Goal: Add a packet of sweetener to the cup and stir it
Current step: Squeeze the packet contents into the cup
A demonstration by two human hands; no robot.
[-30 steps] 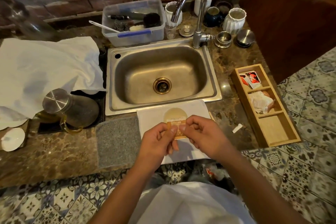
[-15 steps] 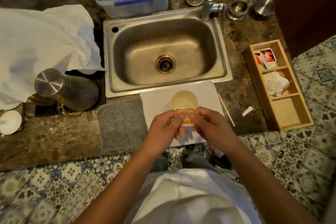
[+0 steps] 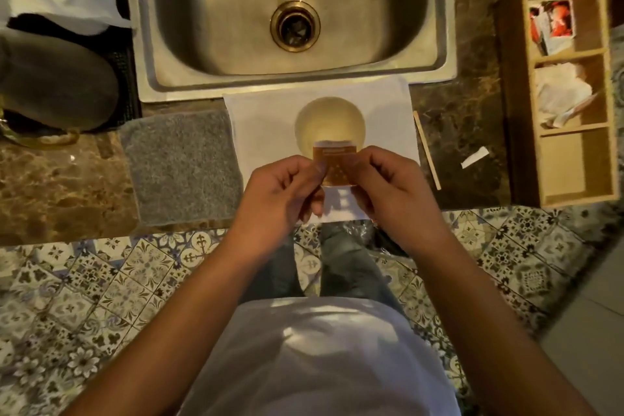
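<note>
While both hands pinch it, left hand and right hand hold the sweetener packet between them, top torn, nothing visibly poured. Just beyond: cup. Right of right hand: stir stick, untouched.

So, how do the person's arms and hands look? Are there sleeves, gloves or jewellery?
Both forearms are bare up to the frame's lower edge, so no sleeves show. The left hand and the right hand wear no gloves, and I see no rings, watch or bracelet on either wrist. The person wears a white top and dark grey trousers.
</note>
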